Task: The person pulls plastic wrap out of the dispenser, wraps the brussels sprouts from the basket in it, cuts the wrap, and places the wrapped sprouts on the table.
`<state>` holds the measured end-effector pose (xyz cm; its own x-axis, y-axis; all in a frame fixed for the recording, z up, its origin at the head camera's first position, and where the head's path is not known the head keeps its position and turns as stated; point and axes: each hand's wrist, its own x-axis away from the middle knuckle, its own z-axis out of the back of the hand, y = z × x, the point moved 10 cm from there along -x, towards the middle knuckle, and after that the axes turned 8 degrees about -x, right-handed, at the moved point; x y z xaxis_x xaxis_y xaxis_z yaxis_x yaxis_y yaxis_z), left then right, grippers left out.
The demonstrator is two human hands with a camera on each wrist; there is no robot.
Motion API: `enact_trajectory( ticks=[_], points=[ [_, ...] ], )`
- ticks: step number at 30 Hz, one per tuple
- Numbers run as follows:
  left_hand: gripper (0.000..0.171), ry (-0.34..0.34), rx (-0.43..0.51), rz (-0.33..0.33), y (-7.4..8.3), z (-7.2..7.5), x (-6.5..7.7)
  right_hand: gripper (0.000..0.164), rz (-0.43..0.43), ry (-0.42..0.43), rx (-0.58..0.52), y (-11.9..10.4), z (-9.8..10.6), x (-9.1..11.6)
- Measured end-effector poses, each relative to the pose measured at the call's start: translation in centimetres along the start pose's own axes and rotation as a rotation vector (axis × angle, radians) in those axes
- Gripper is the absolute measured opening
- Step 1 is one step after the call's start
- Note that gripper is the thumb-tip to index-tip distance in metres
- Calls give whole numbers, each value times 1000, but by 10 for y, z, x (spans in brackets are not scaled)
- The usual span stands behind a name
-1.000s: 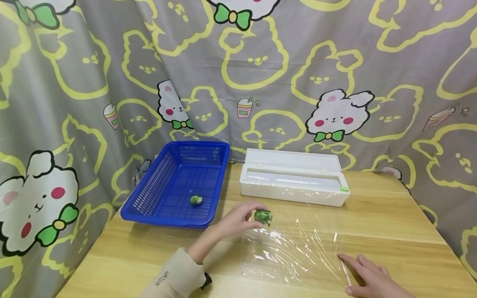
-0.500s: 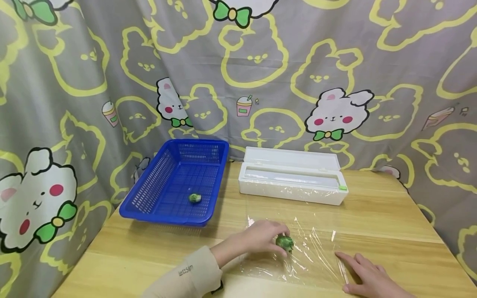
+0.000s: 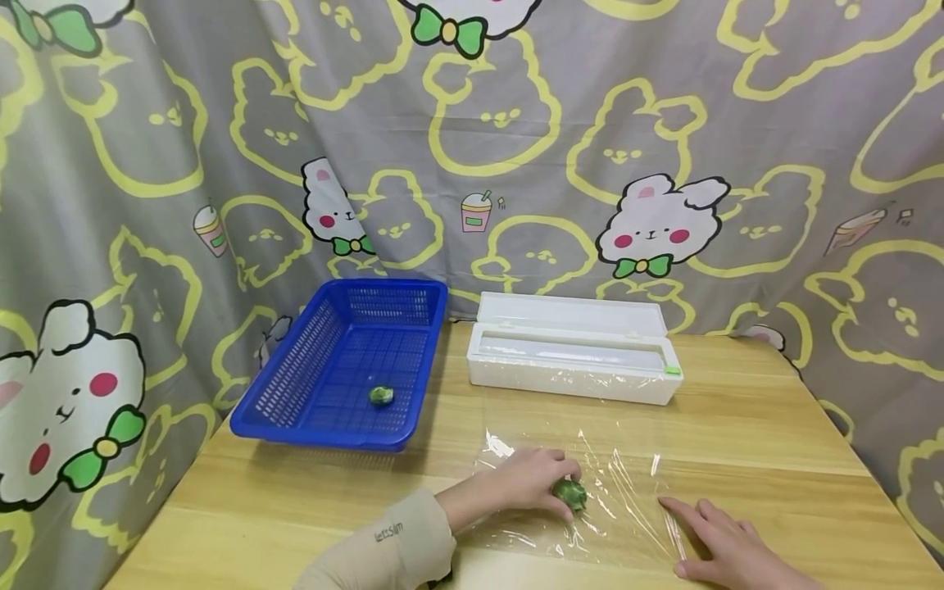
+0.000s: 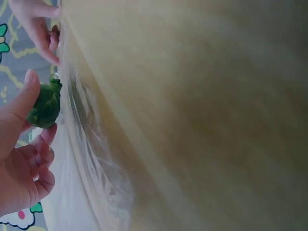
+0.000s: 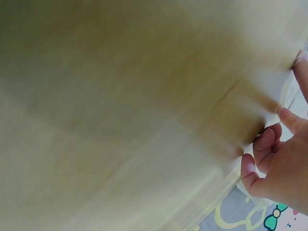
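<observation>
My left hand (image 3: 533, 482) pinches a Brussels sprout (image 3: 570, 495) between thumb and fingers, low over the middle of a clear sheet of cling film (image 3: 612, 533). In the left wrist view, the green sprout (image 4: 45, 106) has its leaves folded tight, and the other fingers of that hand curl loosely below it. At the film's right edge, my right hand (image 3: 726, 542) presses down with its index finger and thumb spread apart. The right wrist view has the fingertips of the right hand (image 5: 284, 163) on the wooden surface.
A second sprout (image 3: 381, 396) lies in the blue plastic basket (image 3: 251, 422) on the left. Behind the film stands a white cling film box (image 3: 575, 381), lid raised, with a roll inside; the sheet runs from it. A patterned curtain (image 3: 516, 270) hangs behind the wooden table (image 3: 774, 442).
My left hand has carried the sprout rightward and nearer, from the film's upper left to its middle, and lowered it. The right hand keeps its place at the film's right edge.
</observation>
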<state>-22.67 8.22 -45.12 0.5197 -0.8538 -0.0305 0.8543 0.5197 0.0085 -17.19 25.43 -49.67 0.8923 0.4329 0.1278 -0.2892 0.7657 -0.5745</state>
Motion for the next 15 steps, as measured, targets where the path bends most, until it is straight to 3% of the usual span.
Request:
enact_trajectory(
  ticks=[9,15],
  points=[
    [50,-99,95,96,-9,-15,4,75,38,26,5,-3,1,0],
    [55,-141,134,112,-12,-21,8,74,59,43,15,-5,2,2]
  ],
)
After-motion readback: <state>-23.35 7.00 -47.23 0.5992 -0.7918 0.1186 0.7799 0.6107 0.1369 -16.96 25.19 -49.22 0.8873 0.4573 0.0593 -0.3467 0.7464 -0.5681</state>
